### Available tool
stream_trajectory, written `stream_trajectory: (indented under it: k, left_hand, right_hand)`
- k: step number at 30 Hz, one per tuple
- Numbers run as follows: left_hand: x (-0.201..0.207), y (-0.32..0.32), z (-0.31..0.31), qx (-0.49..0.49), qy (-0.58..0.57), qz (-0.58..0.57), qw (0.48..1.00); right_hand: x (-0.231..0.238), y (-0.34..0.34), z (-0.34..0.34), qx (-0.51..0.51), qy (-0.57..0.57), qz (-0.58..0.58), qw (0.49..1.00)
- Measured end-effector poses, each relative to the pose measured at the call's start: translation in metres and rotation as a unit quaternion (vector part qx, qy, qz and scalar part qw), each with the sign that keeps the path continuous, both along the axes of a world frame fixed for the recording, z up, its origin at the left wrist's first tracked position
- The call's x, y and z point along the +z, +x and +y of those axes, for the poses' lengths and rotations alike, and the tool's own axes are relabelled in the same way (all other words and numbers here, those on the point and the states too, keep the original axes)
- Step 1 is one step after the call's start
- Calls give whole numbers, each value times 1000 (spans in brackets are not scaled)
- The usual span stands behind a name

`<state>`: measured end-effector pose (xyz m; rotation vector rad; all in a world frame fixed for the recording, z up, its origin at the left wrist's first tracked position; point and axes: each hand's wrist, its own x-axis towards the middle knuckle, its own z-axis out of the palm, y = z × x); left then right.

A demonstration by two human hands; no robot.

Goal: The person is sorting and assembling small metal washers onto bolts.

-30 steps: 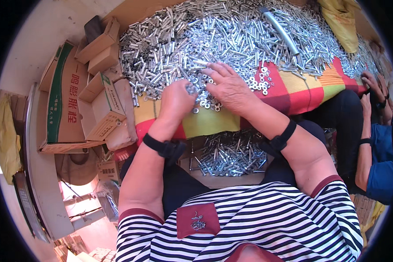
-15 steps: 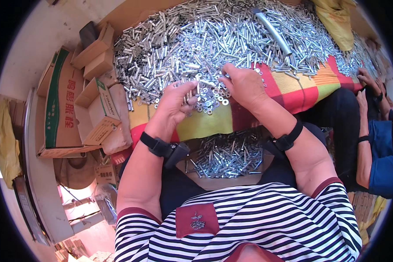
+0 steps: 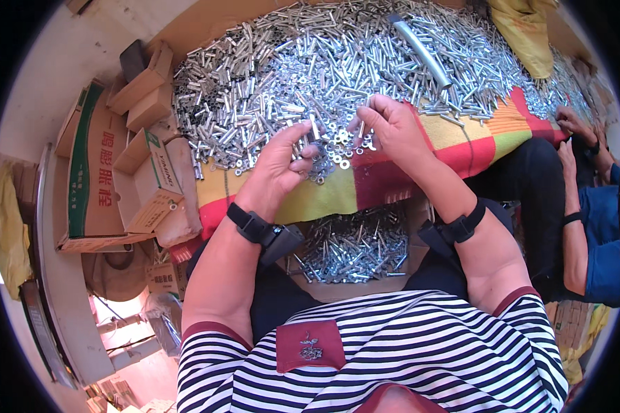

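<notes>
My left hand (image 3: 283,157) is closed around a silver bolt (image 3: 315,128), which stands upright between thumb and forefinger. Its other fingers curl inward, and more metal seems to lie in them, too small to make out. Close by on the right, my right hand (image 3: 395,131) has thumb and fingertips drawn together in a pinch; what lies in them is too small and blurred to name. Between and below the two hands lie loose washers (image 3: 344,164) at the near edge of a big heap of metal bolts and sleeves (image 3: 255,89).
A checked blanket (image 3: 448,141) covers the near edge under the heap. A curved metal piece (image 3: 424,54) rests on the bolts. Below, between my legs, sits a box of bolts (image 3: 355,251). Cardboard boxes (image 3: 145,182) stand left; a co-worker's arm (image 3: 573,199) is at right.
My right hand has moved slightly to the right, away from the washers, and its fingers have turned upward. My left hand stays nearly in place with the bolt.
</notes>
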<state>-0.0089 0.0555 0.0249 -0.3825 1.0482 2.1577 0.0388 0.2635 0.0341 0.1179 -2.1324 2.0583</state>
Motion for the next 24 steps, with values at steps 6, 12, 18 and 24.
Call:
stream_trajectory:
  k: [6,12,18,24]
  left_hand:
    - [5,6,10,-80,-59,103,990]
    - [7,11,-2,-73,-50,106,990]
    - [13,13,0,-80,-74,80,991]
    - [12,15,1,-103,-53,87,989]
  right_hand:
    - [0,4,-4,47,16,-45,998]
    - [-5,5,-10,-15,80,18,996]
    - [6,6,-7,-41,-56,17,997]
    - [1,2,-4,-61,-68,11,996]
